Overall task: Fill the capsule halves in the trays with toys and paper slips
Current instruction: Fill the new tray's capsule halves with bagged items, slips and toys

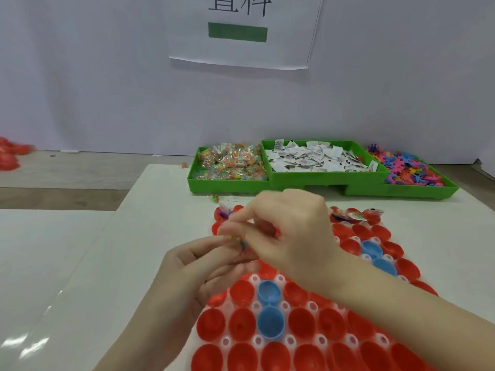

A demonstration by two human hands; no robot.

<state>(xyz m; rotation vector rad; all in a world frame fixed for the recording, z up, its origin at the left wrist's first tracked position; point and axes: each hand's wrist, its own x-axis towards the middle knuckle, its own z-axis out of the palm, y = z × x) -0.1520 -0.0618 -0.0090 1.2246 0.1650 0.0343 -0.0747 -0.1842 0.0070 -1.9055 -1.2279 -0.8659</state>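
Note:
A clear tray [284, 341] holds rows of red capsule halves [242, 324] and a few blue capsule halves [270, 322], open side up. Above its far left part my left hand [203, 266] cups small bagged toys [243, 245], fingers curled round them. My right hand [289, 231] reaches across from the right and pinches at those toys with thumb and forefinger. Some far capsule halves [356, 214] have bagged toys in them. The hands hide the tray's middle rows.
Green bins stand at the back: bagged toys [230, 162], paper slips [318, 159], coloured plastic toy pieces [412, 170]. A loose toy bag [213, 198] lies before the bins. Red capsule halves [10, 153] are piled at far left. A white wall with a paper sign [241, 30] is behind.

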